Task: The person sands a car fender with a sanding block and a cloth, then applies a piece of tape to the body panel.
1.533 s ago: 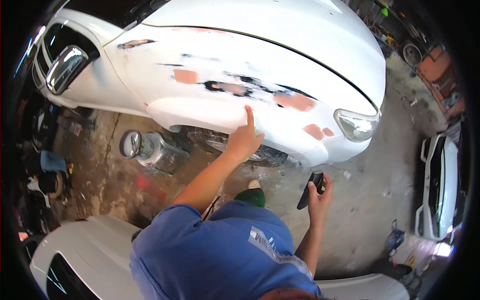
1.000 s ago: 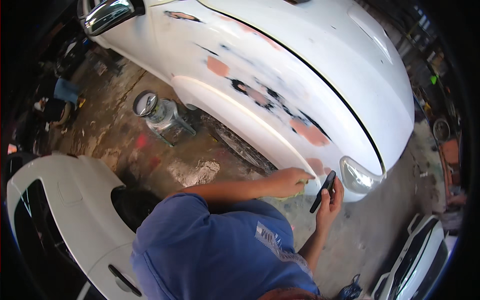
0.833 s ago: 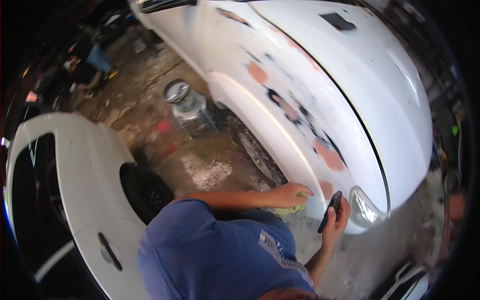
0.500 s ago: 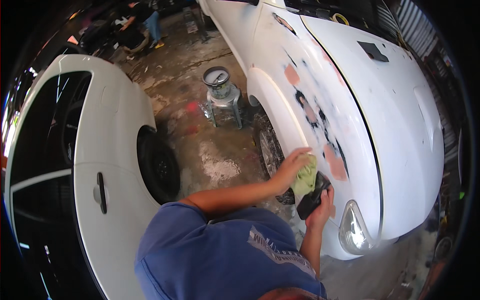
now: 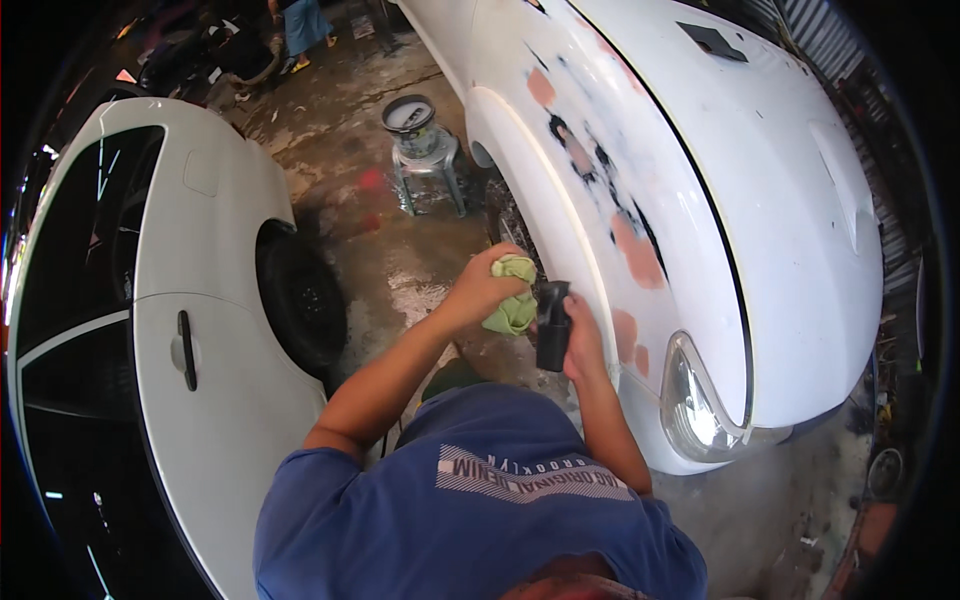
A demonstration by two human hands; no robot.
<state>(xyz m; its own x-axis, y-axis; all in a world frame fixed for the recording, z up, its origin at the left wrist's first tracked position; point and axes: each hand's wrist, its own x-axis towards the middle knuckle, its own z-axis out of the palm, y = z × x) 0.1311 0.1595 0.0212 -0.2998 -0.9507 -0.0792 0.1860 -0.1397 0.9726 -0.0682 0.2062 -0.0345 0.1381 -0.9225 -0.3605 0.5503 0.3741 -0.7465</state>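
My left hand [image 5: 480,285] grips a crumpled light green cloth [image 5: 512,305] in front of me. Just to its right, my right hand [image 5: 583,335] is closed round a black block-like object [image 5: 553,325], held upright close to the cloth. Beside both hands is the front fender of a white car [image 5: 686,280], marked with salmon patches [image 5: 636,250] and black smudges [image 5: 580,155]. The clear headlight [image 5: 697,398] sits lower right of my hands. Part of the front wheel is hidden behind my hands and the fender.
A second white car [image 5: 200,390] stands close on my left. A metal stool [image 5: 445,180] with a bucket [image 5: 408,118] on it stands on the stained floor [image 5: 330,160] between the cars. A person [image 5: 300,30] in blue is at the far back, and corrugated metal [image 5: 830,30] is at upper right.
My left hand, earlier pointing at the fender, has drawn back toward my right hand, bringing the cloth beside the black object. My view has swung round along the car's length.
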